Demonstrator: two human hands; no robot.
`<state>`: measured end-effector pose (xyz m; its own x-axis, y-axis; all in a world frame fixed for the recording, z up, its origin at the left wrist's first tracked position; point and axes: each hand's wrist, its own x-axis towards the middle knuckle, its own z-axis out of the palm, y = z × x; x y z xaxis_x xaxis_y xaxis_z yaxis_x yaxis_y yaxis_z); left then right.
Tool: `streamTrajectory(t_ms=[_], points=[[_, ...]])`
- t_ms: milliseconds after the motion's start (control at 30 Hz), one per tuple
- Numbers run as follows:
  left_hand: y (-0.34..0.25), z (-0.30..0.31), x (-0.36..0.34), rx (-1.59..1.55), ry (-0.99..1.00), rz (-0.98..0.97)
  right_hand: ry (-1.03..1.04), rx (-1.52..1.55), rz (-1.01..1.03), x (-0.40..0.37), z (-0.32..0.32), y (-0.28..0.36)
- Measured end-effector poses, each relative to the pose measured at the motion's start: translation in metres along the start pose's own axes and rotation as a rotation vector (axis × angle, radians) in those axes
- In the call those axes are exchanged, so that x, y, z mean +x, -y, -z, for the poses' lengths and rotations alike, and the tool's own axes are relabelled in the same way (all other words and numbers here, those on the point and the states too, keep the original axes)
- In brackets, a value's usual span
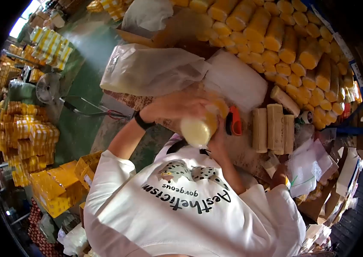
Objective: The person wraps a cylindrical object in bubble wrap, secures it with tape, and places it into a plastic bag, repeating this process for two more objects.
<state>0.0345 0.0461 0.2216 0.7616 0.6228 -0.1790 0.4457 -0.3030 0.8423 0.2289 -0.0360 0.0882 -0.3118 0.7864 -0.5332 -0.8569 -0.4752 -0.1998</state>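
We see the yellow roll [196, 131] between the two hands, above the table's near edge. Our right hand [219, 132] grasps its right side. Our left hand [176, 108] is blurred, reaching across just beyond the roll's pale end; we cannot tell whether it grips. A red tool [234, 121] lies just right of the roll, near a white sheet [237, 81].

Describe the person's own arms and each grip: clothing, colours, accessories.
The left sleeve and right sleeve are white, short and loose. The left arm wears a black wristband. The left grip and right grip look gloveless.
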Motion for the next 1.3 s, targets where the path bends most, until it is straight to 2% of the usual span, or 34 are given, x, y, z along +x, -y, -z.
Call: streamTrajectory(t_ms=[33, 100, 133, 167, 267, 333, 367, 433, 467, 533, 600, 667, 733, 833, 867, 933, 967, 1033, 1067, 1167, 1267, 1300], points=[[-0.001, -0.009, -0.006, 0.355, -0.082, -0.062, -0.011, -0.033, -0.006, -0.002, -0.002, -0.001], [0.031, -0.05, -0.007, -0.073, -0.289, -0.081, 0.021, -0.044, -0.033, 0.0, 0.015, -0.006], [0.036, -0.063, -0.008, -0.289, -0.388, -0.091, 0.095, -0.287, 0.043, 0.011, 0.035, -0.012], [0.034, -0.069, -0.009, -0.677, -0.384, 0.043, 0.164, -0.525, 0.121, 0.024, 0.057, -0.02], [0.055, -0.1, -0.009, -0.941, -0.466, 0.269, 0.305, -1.185, 0.476, 0.009, 0.049, -0.033], [0.071, -0.123, 0.004, -0.458, -0.737, 0.191, 0.206, -0.97, 0.282, 0.009, 0.038, -0.035], [0.078, -0.131, 0.01, -0.21, -0.864, 0.146, 0.07, -0.529, -0.034, 0.02, 0.035, -0.031], [0.086, -0.126, 0.014, -0.058, -0.95, 0.044, -0.092, -0.208, -0.387, 0.021, 0.023, -0.019], [0.089, -0.125, 0.015, 0.016, -0.992, -0.006, -0.122, -0.341, -0.44, 0.013, 0.02, -0.006], [0.089, -0.119, 0.018, 0.017, -1.033, 0.018, -0.147, -0.635, -0.397, 0.009, 0.017, 0.013], [0.085, -0.113, 0.021, 0.028, -1.073, 0.024, -0.14, -0.937, -0.207, 0.002, 0.027, 0.016], [0.078, -0.109, 0.019, 0.046, -1.1, 0.018, -0.032, -1.287, 0.17, -0.001, 0.03, 0.013], [0.078, -0.107, 0.021, 0.099, -1.131, 0.01, 0.114, -1.625, 0.506, -0.026, -0.031, 0.015], [0.081, -0.099, 0.026, 0.052, -1.184, -0.022, 0.228, -1.843, 0.746, -0.009, -0.015, 0.016], [0.082, -0.098, 0.026, 0.013, -1.207, -0.034, 0.242, -1.821, 0.745, -0.006, -0.011, 0.015], [0.09, -0.101, 0.021, -0.216, -1.11, -0.004, 0.286, -1.782, 0.748, 0.003, -0.011, 0.018], [0.092, -0.104, 0.016, -0.33, -1.063, 0.013, 0.345, -1.802, 0.844, 0.007, -0.013, 0.021], [0.077, -0.101, 0.003, -0.504, -0.919, -0.084, 0.475, -1.826, 1.026, 0.015, -0.025, 0.026], [0.072, -0.101, -0.003, -0.591, -0.845, -0.131, 0.463, -1.791, 1.016, 0.018, -0.024, 0.026], [0.087, -0.108, -0.02, -0.05, -0.663, -0.026, 0.448, -1.76, 1.021, 0.026, -0.026, 0.019], [0.09, -0.098, -0.017, -0.054, -0.658, -0.004, 0.484, -1.812, 1.005, 0.033, -0.034, 0.019], [0.096, -0.097, -0.011, -0.054, -0.707, -0.062, 0.498, -1.767, 0.937, 0.041, -0.024, 0.02]])
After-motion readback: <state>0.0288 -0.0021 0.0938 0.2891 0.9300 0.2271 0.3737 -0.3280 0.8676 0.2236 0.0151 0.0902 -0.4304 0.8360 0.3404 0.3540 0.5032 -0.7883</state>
